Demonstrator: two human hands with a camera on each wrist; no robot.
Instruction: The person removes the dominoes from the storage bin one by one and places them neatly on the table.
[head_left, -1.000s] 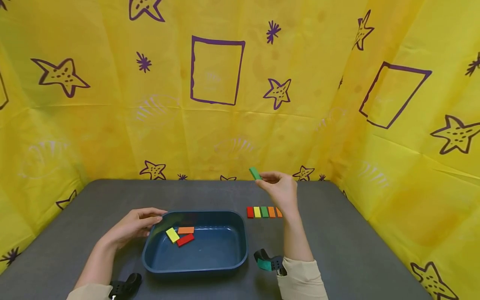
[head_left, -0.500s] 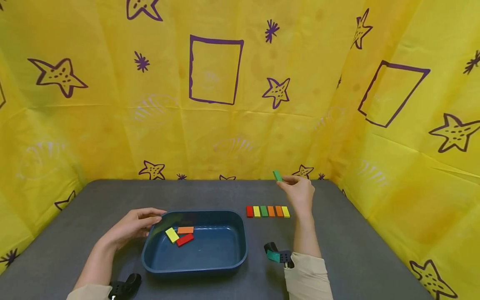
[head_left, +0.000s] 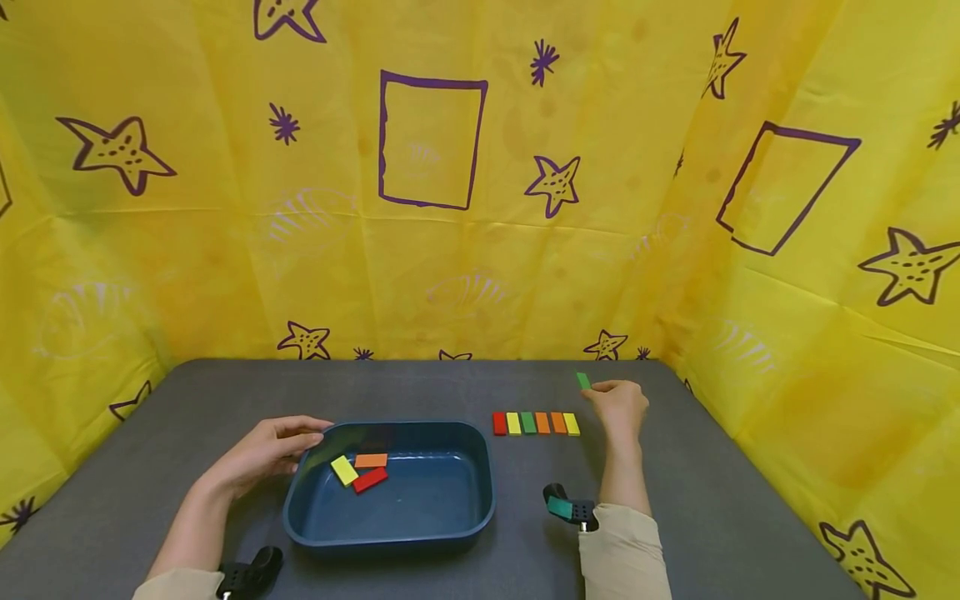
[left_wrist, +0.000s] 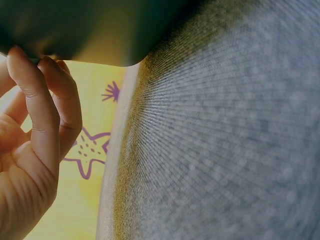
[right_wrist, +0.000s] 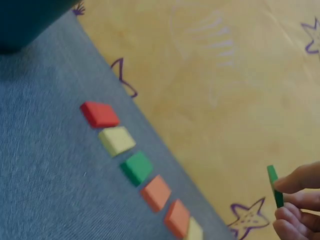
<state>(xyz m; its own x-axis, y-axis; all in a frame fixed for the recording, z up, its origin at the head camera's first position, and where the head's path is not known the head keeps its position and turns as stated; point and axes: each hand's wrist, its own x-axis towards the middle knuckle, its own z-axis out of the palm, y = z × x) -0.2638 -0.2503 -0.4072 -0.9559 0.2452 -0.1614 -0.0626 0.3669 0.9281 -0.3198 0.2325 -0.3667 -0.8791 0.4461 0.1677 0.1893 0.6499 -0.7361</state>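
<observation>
Green block [head_left: 583, 381] near six-block row [head_left: 542, 423]

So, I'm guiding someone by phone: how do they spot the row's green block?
On the gray table sits a blue tray; a row of six blocks runs right from near its far right corner. The green block lies third, between yellow and orange. It alone is green there; the right hand holds the other green block.
</observation>
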